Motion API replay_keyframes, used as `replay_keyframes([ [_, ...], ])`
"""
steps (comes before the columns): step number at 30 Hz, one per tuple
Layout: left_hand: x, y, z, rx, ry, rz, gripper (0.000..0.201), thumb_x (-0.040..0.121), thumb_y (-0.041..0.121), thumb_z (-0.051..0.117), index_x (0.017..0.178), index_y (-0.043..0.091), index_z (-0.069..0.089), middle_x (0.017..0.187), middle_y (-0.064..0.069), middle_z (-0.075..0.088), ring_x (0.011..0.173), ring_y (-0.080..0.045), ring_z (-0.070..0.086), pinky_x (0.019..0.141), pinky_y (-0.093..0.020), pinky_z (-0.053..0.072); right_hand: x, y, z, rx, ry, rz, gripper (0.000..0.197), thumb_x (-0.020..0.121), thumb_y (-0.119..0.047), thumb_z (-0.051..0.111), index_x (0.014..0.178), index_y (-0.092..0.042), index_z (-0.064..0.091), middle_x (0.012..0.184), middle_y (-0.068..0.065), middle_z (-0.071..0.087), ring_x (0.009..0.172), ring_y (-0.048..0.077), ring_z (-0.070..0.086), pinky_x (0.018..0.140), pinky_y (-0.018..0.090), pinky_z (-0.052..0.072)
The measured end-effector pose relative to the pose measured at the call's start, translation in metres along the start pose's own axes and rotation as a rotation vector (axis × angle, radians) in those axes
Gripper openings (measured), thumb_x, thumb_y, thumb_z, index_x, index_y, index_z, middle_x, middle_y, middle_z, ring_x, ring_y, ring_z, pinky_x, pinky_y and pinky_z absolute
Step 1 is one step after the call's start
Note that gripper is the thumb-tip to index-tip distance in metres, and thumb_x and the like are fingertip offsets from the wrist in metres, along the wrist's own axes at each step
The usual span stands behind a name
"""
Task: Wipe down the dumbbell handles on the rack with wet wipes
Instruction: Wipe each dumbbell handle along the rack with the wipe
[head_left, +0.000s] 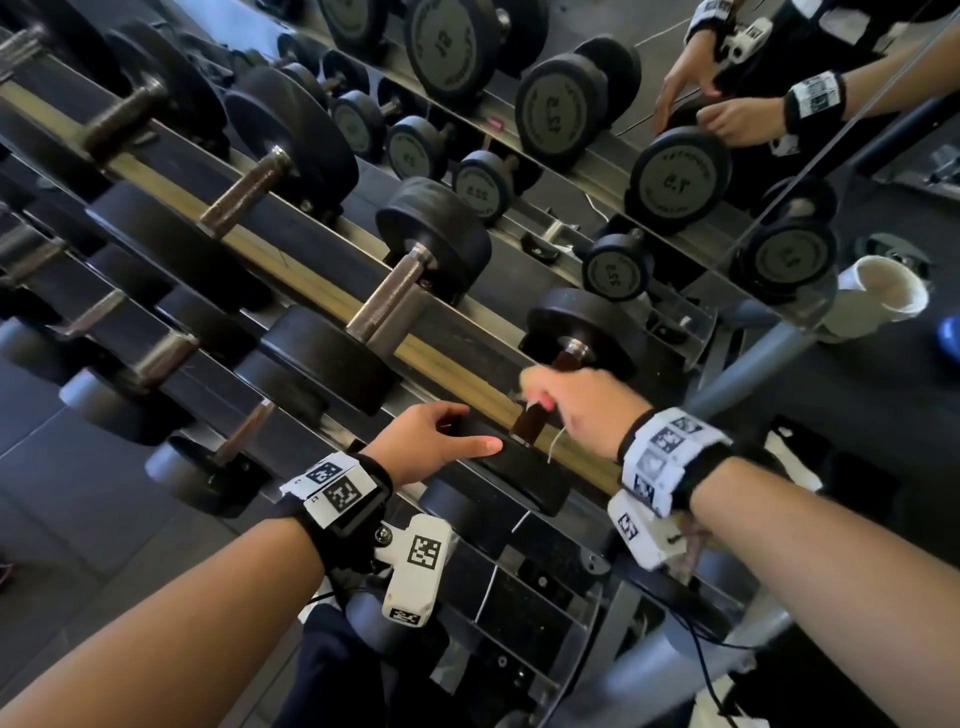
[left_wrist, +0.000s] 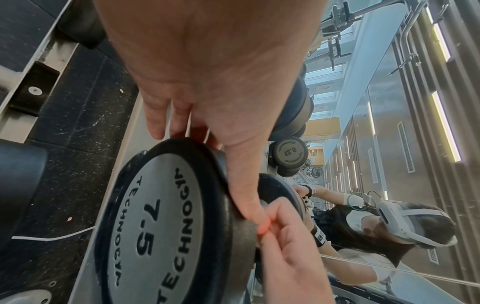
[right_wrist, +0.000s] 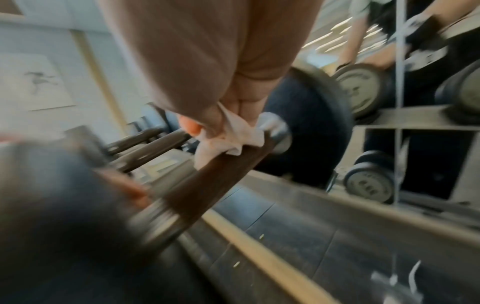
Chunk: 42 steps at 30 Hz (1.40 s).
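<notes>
The 7.5 dumbbell (head_left: 524, 470) lies at the right end of the rack's top tier. Its brown handle (head_left: 527, 423) runs up to the far head (head_left: 587, 332). My right hand (head_left: 540, 400) grips a white wet wipe (head_left: 529, 378) wrapped around the handle's middle; in the right wrist view, blurred by motion, the wipe (right_wrist: 233, 133) sits near the handle's (right_wrist: 221, 174) far collar. My left hand (head_left: 457, 431) holds the near head, fingers over its rim and thumb along its edge. The left wrist view shows that head's 7.5 face (left_wrist: 155, 222) under my left hand (left_wrist: 207, 133).
Several heavier dumbbells (head_left: 415, 291) lie to the left on the same rail (head_left: 311, 291), with more on the lower tiers (head_left: 218, 457). A mirror behind the rack reflects dumbbells (head_left: 680, 176) and my hands. A white cup-like holder (head_left: 878, 296) stands at the right, past the rack's grey post (head_left: 753, 364).
</notes>
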<state>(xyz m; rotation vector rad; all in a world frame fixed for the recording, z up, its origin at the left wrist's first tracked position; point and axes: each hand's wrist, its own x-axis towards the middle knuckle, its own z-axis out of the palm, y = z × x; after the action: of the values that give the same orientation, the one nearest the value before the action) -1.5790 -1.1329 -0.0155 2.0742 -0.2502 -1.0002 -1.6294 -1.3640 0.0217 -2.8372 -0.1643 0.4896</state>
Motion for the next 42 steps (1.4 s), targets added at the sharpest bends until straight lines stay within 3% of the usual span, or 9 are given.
replay_keyframes([
  [5,0.003,0.001,-0.001,0.019,-0.012,-0.007,0.082,0.071,0.060,0.075,0.141,0.026,0.050,0.132,0.004,0.058,0.114,-0.011,0.055,0.097,-0.026,0.041,-0.008,-0.016,0.011,0.065,-0.138,-0.126,0.028,0.092,-0.009,0.047,0.088,-0.034,0.034,0.070,-0.001,0.056,0.063,0.019,0.058,0.060,0.034,0.051],
  [9,0.004,0.004,-0.002,0.019,-0.026,-0.022,0.080,0.072,0.059,0.075,0.140,0.026,0.049,0.130,0.004,0.058,0.110,-0.011,0.054,0.096,-0.026,0.040,0.012,0.012,-0.013,0.002,0.039,0.055,0.022,0.091,-0.007,0.047,0.091,-0.028,0.040,0.083,0.004,0.059,0.072,0.027,0.061,0.066,0.039,0.052],
  [13,0.001,0.005,0.000,0.018,-0.010,-0.037,0.080,0.073,0.057,0.075,0.142,0.025,0.048,0.134,0.002,0.057,0.112,-0.011,0.053,0.098,-0.029,0.039,0.000,0.004,0.007,0.053,0.089,0.098,0.021,0.090,-0.012,0.047,0.088,-0.029,0.035,0.072,-0.005,0.050,0.059,0.014,0.052,0.050,0.026,0.038],
  [17,-0.004,0.012,-0.002,0.081,-0.016,-0.050,0.081,0.075,0.058,0.074,0.143,0.024,0.046,0.136,0.001,0.056,0.120,-0.015,0.055,0.102,-0.031,0.040,-0.012,-0.014,0.024,0.293,0.004,0.057,0.022,0.095,-0.013,0.043,0.081,-0.030,0.042,0.071,-0.005,0.052,0.065,0.017,0.053,0.062,0.033,0.044],
  [22,-0.017,0.038,-0.014,0.156,0.035,0.116,0.063,0.083,0.044,0.073,0.139,0.027,0.051,0.136,0.006,0.057,0.122,-0.012,0.054,0.102,-0.028,0.041,-0.035,-0.014,-0.006,0.973,0.350,0.263,0.028,0.097,-0.005,0.053,0.084,-0.030,0.050,0.082,0.001,0.067,0.076,0.013,0.065,0.066,0.025,0.045],
  [27,-0.037,0.085,-0.033,-0.021,0.045,0.404,0.049,0.081,0.028,0.080,0.127,0.031,0.062,0.122,0.010,0.066,0.116,-0.009,0.060,0.102,-0.032,0.048,-0.065,-0.044,-0.039,1.383,0.627,0.208,0.016,0.097,-0.001,0.053,0.094,-0.016,0.049,0.087,0.006,0.070,0.079,0.013,0.069,0.061,0.021,0.053],
  [32,-0.054,0.120,-0.043,-0.107,0.040,0.575,0.020,0.081,0.020,0.079,0.101,0.018,0.074,0.096,0.001,0.076,0.095,-0.014,0.071,0.092,-0.037,0.055,-0.081,-0.076,-0.058,1.430,0.685,0.199,0.010,0.096,-0.006,0.058,0.099,-0.014,0.053,0.086,0.005,0.073,0.083,0.019,0.071,0.065,0.023,0.054],
  [35,-0.057,0.124,-0.053,-0.085,0.106,0.612,0.005,0.081,0.025,0.079,0.083,0.021,0.077,0.082,0.004,0.076,0.083,-0.009,0.071,0.081,-0.027,0.055,-0.089,-0.089,-0.060,1.329,0.708,0.191,0.016,0.093,-0.010,0.063,0.102,-0.020,0.056,0.090,0.008,0.075,0.085,0.021,0.072,0.068,0.027,0.056],
  [42,-0.068,0.125,-0.070,-0.169,-0.002,0.673,0.009,0.093,0.015,0.066,0.087,0.010,0.071,0.080,-0.003,0.071,0.076,-0.010,0.066,0.072,-0.020,0.054,-0.107,-0.100,-0.059,1.100,0.712,0.241,0.024,0.089,-0.012,0.067,0.098,-0.035,0.063,0.090,0.003,0.076,0.080,0.022,0.074,0.065,0.033,0.060],
])
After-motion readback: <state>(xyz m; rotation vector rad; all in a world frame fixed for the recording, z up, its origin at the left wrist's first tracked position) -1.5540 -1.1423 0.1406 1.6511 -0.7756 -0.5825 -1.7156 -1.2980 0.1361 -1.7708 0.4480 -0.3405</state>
